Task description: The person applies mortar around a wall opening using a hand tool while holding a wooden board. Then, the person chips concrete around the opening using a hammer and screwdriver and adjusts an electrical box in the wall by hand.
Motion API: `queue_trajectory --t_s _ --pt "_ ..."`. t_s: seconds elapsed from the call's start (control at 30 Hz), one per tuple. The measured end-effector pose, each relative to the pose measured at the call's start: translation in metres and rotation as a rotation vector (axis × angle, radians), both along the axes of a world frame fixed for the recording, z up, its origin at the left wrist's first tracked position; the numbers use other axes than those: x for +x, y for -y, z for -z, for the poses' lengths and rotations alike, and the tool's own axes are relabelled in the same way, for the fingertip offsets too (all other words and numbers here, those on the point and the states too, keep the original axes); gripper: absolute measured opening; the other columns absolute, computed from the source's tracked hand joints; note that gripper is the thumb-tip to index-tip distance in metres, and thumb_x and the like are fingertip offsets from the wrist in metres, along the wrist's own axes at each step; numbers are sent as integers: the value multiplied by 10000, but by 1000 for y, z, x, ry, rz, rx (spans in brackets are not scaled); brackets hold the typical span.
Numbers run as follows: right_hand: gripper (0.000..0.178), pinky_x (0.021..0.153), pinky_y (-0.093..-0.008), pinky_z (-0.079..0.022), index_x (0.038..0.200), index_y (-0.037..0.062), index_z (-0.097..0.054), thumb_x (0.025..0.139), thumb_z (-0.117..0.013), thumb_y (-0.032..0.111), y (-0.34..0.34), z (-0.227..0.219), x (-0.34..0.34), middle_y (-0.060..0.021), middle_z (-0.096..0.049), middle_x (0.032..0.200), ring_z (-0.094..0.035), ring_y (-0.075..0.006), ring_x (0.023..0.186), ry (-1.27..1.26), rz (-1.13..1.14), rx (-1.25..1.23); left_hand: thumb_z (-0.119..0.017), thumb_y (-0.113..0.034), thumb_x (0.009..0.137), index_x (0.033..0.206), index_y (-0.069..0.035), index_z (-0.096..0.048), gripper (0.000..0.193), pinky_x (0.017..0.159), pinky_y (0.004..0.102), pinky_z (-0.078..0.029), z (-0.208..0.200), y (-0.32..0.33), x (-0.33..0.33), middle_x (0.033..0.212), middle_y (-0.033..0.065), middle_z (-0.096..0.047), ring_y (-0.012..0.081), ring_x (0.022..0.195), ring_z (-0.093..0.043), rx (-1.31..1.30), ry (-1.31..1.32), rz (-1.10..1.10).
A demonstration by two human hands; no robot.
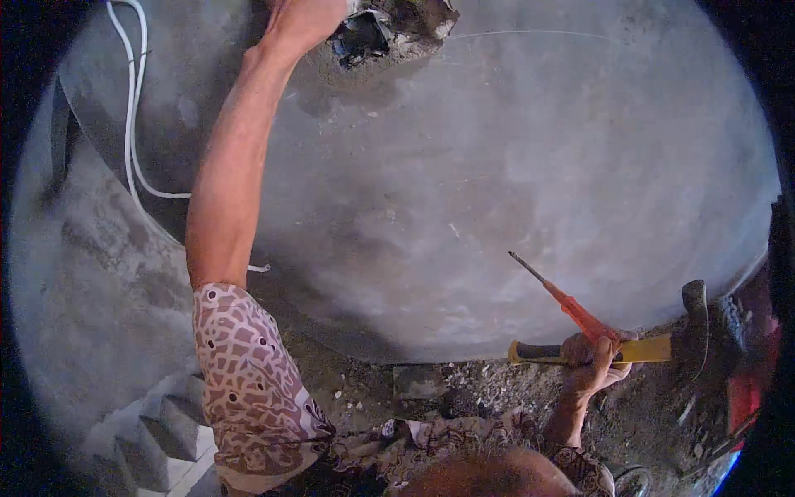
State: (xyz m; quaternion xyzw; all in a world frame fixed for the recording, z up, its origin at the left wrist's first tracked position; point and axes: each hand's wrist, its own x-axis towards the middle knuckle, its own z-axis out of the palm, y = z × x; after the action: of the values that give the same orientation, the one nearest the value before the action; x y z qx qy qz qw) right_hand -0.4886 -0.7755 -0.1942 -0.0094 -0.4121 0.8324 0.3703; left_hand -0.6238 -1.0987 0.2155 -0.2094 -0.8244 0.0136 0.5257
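Note:
My left arm stretches up to a rough hole (pixel 362 37) broken into the grey plastered wall (pixel 497 166). Beside the hole is my left hand (pixel 305 23), its fingers cut off by the top edge of the view. A dark box-like recess shows inside the hole, with crumbled edges around it. At the lower right, my right hand (pixel 595 364) is closed around two tools at once. One is a hammer (pixel 650 349) with a yellow and black handle, lying sideways with its head to the right. The other is a screwdriver (pixel 580 315) with an orange-red handle, its thin shaft slanting up to the left.
A white cable (pixel 130 99) hangs in a loop at the left, and a short white cable end (pixel 259 268) shows beside my left forearm. Rubble (pixel 489 389) covers the floor at the wall's foot. Concrete steps (pixel 166 439) stand lower left; something red (pixel 745 402) is at far right.

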Motion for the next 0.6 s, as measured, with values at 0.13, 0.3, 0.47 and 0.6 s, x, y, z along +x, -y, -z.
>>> queue_trajectory --t_s 0.13,0.3,0.47,0.6 --pt "259 436 -292 -449 897 46 -533 731 -726 97 7 -1 5 -16 -539 695 -483 -111 500 -8 -31 10 -527 -116 801 1147 19 -479 374 911 462 -433 5 12 7 1092 272 -576 432 1043 -542 -7 -57 145" --pt "293 457 -293 -459 932 23 -550 724 -741 103 -1 20 3 -14 -551 719 -491 -116 525 67 21 9 -589 -150 768 1257 36 -411 553 1071 537 -226 29 7 0 1221 241 -496 417 1238 -368 -143 -57 -73" --pt "413 579 -288 -462 1012 20 -532 713 -782 157 -15 46 -2 -19 -574 825 -511 -115 635 98 194 207 -636 -158 765 1254 40 -416 571 1054 546 -242 15 -1 -9 1217 245 -493 417 1198 -397 -185 -49 -260" --pt "463 614 -271 -441 1037 22 -520 708 -797 194 -9 18 3 -13 -572 852 -504 -103 674 58 67 161 -640 -122 757 1258 43 -418 572 1024 492 -304 14 -5 -6 1193 259 -499 419 1185 -404 -240 -94 -350"
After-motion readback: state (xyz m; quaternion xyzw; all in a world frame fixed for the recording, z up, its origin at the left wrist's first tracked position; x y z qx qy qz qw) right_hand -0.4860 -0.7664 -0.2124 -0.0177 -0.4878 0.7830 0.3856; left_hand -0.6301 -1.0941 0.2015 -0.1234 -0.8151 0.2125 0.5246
